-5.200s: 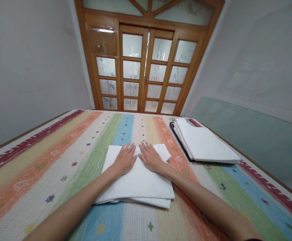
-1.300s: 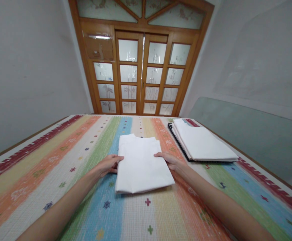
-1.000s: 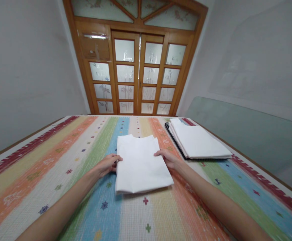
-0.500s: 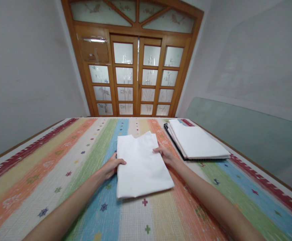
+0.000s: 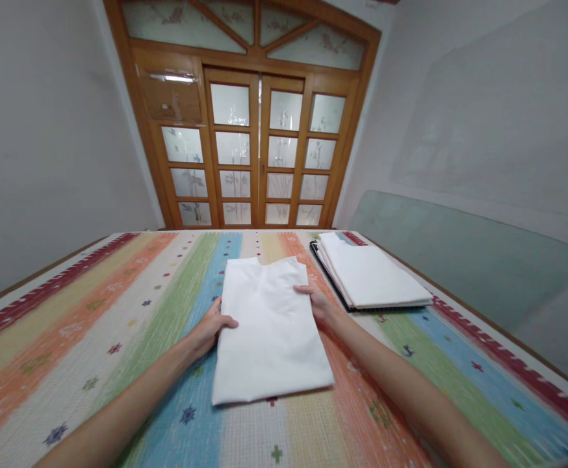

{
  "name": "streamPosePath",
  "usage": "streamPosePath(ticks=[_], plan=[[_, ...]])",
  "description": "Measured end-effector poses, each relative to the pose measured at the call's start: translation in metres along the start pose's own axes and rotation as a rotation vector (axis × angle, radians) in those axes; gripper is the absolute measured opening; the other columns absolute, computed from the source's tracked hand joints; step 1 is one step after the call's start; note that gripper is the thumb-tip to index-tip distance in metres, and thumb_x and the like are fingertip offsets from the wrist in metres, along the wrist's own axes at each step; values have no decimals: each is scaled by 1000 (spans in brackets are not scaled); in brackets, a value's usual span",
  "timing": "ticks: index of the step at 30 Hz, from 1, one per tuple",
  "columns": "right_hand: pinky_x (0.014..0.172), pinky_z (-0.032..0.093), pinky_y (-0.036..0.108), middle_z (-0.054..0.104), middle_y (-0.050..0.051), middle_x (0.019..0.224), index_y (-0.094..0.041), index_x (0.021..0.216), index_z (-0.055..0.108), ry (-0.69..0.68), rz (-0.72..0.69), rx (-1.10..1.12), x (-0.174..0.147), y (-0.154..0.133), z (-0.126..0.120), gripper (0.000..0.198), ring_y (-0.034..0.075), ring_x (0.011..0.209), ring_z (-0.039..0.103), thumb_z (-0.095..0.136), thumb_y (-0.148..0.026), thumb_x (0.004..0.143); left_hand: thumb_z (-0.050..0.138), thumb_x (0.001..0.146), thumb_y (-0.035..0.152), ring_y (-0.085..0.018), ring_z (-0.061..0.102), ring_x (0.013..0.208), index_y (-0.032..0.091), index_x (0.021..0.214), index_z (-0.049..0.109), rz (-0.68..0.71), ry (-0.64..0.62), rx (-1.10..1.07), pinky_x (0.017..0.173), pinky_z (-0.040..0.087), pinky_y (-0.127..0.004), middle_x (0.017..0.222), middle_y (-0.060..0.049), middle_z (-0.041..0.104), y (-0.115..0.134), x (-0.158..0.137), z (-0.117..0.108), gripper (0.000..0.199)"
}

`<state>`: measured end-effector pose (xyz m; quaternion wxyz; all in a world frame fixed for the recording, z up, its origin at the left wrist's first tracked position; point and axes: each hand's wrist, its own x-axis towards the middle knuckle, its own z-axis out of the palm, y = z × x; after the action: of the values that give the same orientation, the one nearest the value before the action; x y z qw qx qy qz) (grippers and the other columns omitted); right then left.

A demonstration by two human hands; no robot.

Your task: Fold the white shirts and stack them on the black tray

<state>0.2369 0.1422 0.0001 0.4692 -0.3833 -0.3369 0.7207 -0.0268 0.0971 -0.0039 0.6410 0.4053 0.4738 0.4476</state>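
Note:
A folded white shirt point(image 5: 271, 338) with a dip like a neckline at its far edge is held just over the table, its surface slightly creased. On its left edge, my left hand point(image 5: 212, 327) is closed, thumb on top and fingers underneath. My right hand point(image 5: 317, 303) pinches the right edge farther up, also with the thumb above. The fingers beneath the fabric are mostly hidden. To the right of my right hand lies a pile of folded white clothes point(image 5: 374, 273), apart from the held one.
Black fabric point(image 5: 330, 278) shows beneath the white pile. A striped, patterned tablecloth point(image 5: 132, 351) covers the table. Wooden doors with glass panes point(image 5: 232, 148) stand beyond the far edge. A pale green panel point(image 5: 459, 247) runs along the right wall.
The held shirt has come slightly nearer to me and its near edge looks lower and wider. Both hands keep their grip. The whole view has shifted a little.

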Motion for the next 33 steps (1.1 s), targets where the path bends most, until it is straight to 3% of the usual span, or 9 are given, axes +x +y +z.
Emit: streamPosePath(ticks=[3, 7, 10, 18, 25, 29, 33], plan=[[86, 54, 39, 74, 8, 97, -16, 111, 59, 61, -55, 68, -7, 1, 2, 39, 24, 90, 70, 55, -16, 73, 65, 53, 5, -21, 69, 80, 23, 121, 43, -9, 9, -18, 69, 56, -30, 108, -7, 68, 0, -1, 3, 73], [84, 53, 34, 74, 9, 89, -13, 100, 64, 79, 112, 0, -22, 16, 4, 29, 22, 85, 70, 56, -16, 72, 65, 63, 14, -19, 68, 66, 24, 126, 42, -102, 92, -47, 60, 56, -32, 106, -9, 68, -4, -3, 3, 68], [80, 53, 29, 74, 9, 88, -12, 93, 66, 32, 136, -103, -37, 28, 3, 27, 20, 81, 70, 61, -13, 67, 63, 67, 17, -19, 67, 63, 24, 128, 42, -139, 149, -56, 58, 56, -33, 105, -9, 69, -5, -4, 0, 65], [83, 51, 33, 74, 7, 93, -15, 93, 66, 13, 18, -258, -56, 29, 1, 36, 21, 85, 68, 74, -16, 58, 68, 68, 20, -20, 68, 64, 25, 128, 41, -120, 127, -13, 57, 56, -34, 101, -8, 69, -7, -6, 0, 66], [76, 54, 35, 73, 10, 95, -13, 93, 63, 63, -27, -296, -54, 4, -21, 40, 21, 76, 69, 79, -19, 57, 69, 65, 13, -18, 68, 67, 22, 122, 44, -97, 53, 29, 60, 54, -29, 100, -9, 69, -3, -8, 21, 63], [78, 56, 36, 72, 12, 100, -13, 97, 63, 80, -46, -320, -64, -27, -31, 38, 22, 80, 70, 78, -20, 64, 69, 64, 14, -18, 67, 69, 21, 122, 43, -79, -28, 20, 61, 53, -28, 97, -7, 70, 8, -3, 44, 64], [80, 58, 37, 72, 14, 103, -13, 103, 61, 112, -82, -355, -77, -67, -45, 40, 24, 85, 71, 77, -18, 67, 68, 65, 18, -15, 64, 63, 21, 121, 43, -15, -118, 72, 49, 47, -22, 94, -6, 69, 24, 10, 73, 62]])
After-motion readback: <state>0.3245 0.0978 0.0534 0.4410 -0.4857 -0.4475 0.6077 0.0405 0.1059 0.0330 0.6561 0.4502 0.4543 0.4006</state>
